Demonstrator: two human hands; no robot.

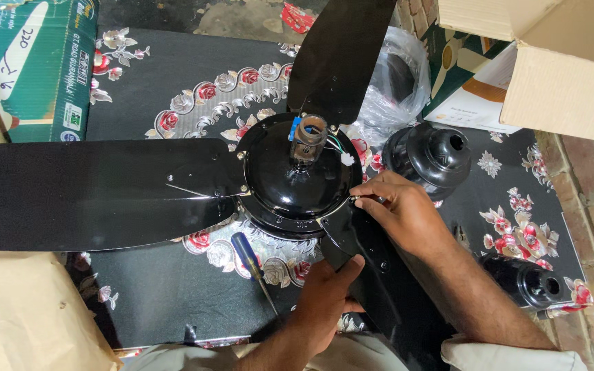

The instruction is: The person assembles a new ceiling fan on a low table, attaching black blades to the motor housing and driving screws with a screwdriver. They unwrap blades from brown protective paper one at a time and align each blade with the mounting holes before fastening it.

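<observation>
A black ceiling fan motor (pixel 297 180) lies on a flowered black cloth, its short shaft and wires pointing up. One black blade (pixel 84 194) runs left from it, a second blade (pixel 338 55) runs up. My left hand (pixel 324 302) grips the third blade (pixel 372 275) near its root, below the motor. My right hand (pixel 403 209) rests on that blade's bracket, fingertips pinching a small screw at the motor's rim. A blue-handled screwdriver (pixel 250 261) lies just left of my left hand.
A black canopy cup (pixel 434 154) stands right of the motor, a second one (pixel 527 282) lies at lower right. Clear plastic bag (pixel 397 82) behind. Cardboard box (pixel 565 62) at top right, green carton (pixel 32 62) at top left, brown paper (pixel 15 309) at lower left.
</observation>
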